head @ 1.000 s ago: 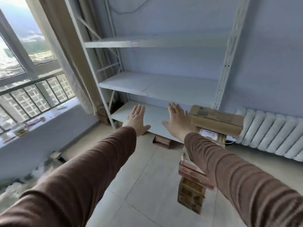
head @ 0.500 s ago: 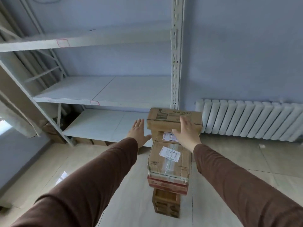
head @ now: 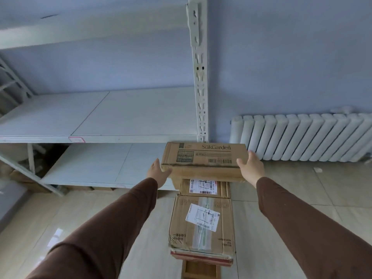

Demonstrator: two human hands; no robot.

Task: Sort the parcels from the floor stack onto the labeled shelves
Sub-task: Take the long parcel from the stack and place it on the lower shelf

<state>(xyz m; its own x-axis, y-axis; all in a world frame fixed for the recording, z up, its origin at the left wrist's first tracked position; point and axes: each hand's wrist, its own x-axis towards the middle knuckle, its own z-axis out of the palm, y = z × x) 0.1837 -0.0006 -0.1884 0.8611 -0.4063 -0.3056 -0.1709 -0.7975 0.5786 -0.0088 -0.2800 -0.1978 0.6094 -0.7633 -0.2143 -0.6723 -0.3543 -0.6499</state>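
A floor stack of cardboard parcels stands in front of me. The top parcel (head: pixel 203 158), a flat brown box printed "SukGarden", lies across the stack. My left hand (head: pixel 158 173) grips its left end with the thumb at the front corner. My right hand (head: pixel 250 165) holds its right end. Under it sit a small labelled box (head: pixel 203 187), a larger taped box (head: pixel 201 222), a red-edged parcel (head: pixel 201 257) and a bottom box (head: pixel 201 270). The white shelf unit's middle shelf (head: pixel 120 113) carries a small label (head: pixel 76 139) on its front edge; the lower shelf (head: pixel 96 164) is behind my left hand.
An upper shelf (head: pixel 80 35) runs across the top left. The shelf unit's slotted upright (head: pixel 199 77) rises just behind the stack. A white radiator (head: pixel 302 137) lines the wall at right. Cardboard pieces lie under the lower shelf on the tiled floor (head: pixel 302 198).
My view swung right from the window to the stack. Both hands moved from open in the air to the two ends of the top parcel.
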